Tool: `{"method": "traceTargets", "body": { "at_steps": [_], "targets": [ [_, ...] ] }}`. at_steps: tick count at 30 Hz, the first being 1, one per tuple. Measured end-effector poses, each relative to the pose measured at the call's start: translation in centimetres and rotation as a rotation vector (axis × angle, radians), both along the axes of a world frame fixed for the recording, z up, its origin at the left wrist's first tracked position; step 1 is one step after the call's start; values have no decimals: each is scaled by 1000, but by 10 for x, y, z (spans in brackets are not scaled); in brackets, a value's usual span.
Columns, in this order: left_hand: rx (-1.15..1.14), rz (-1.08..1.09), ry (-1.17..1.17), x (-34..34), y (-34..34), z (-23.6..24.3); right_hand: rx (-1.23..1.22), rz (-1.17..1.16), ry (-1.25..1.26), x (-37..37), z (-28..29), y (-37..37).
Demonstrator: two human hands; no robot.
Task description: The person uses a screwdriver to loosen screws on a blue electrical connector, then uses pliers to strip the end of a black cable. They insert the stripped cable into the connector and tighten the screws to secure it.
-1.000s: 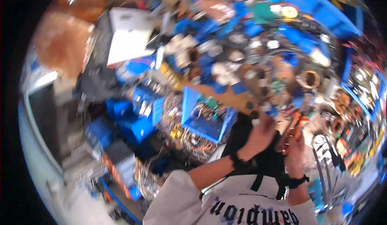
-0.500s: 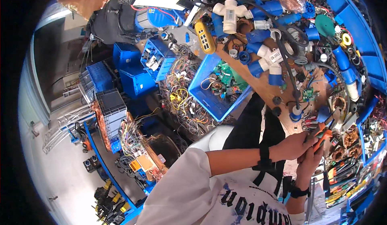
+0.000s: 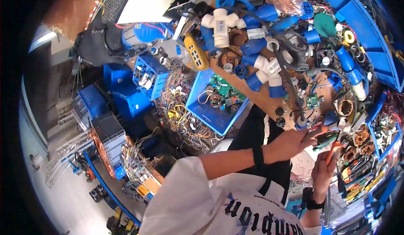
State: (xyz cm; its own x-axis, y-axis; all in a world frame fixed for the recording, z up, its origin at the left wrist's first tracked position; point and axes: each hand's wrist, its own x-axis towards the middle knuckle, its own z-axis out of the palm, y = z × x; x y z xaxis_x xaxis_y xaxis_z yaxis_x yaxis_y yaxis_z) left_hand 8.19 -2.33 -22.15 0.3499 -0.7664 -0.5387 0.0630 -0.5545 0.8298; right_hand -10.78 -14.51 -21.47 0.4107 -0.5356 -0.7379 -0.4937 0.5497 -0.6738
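Note:
My left hand (image 3: 288, 146) is over the near edge of the workbench, its fingers stretched toward the hand tools there. I see nothing gripped in it. Close to its fingertips lies a green-handled tool (image 3: 325, 140), and a blue-and-white cable end (image 3: 301, 123) stands just beyond the knuckles. My right hand (image 3: 323, 172), lower and farther right, is closed around an orange-handled tool (image 3: 332, 151) that points up and away. The tool's working end is too small to make out. Black bands circle both wrists.
White-and-blue pipe fittings (image 3: 269, 70), cables and a yellow power strip (image 3: 195, 52) crowd the wooden bench. A blue crate (image 3: 216, 117) of circuit boards stands left of it, beside heaped wires (image 3: 179, 113). Blue bins (image 3: 370, 37) line the right side; orange-handled tools (image 3: 357, 167) lie at right.
My left hand has come away from the orange-handled tool and moved left, its fingers now stretched out. My right hand keeps that tool. The whole view has shifted slightly.

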Motion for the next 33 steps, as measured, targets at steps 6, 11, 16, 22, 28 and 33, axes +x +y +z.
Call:
{"method": "traceTargets", "body": {
  "at_steps": [6,11,16,22,28,33],
  "targets": [
    [-152,-12,78,10,-7,12,282,-194,-264,25,48,-6],
    [-210,-62,230,8,-9,20,490,-226,-521,44,68,-3],
    [-117,-40,345,11,-8,34,342,-234,-517,44,73,7],
    [-185,36,327,-21,-6,46,191,-334,-536,63,82,34],
    [-255,-4,511,-19,-15,45,220,-308,-554,51,93,17],
    [-83,-129,654,-22,-8,39,249,-384,-601,45,81,23]
  ]
}}
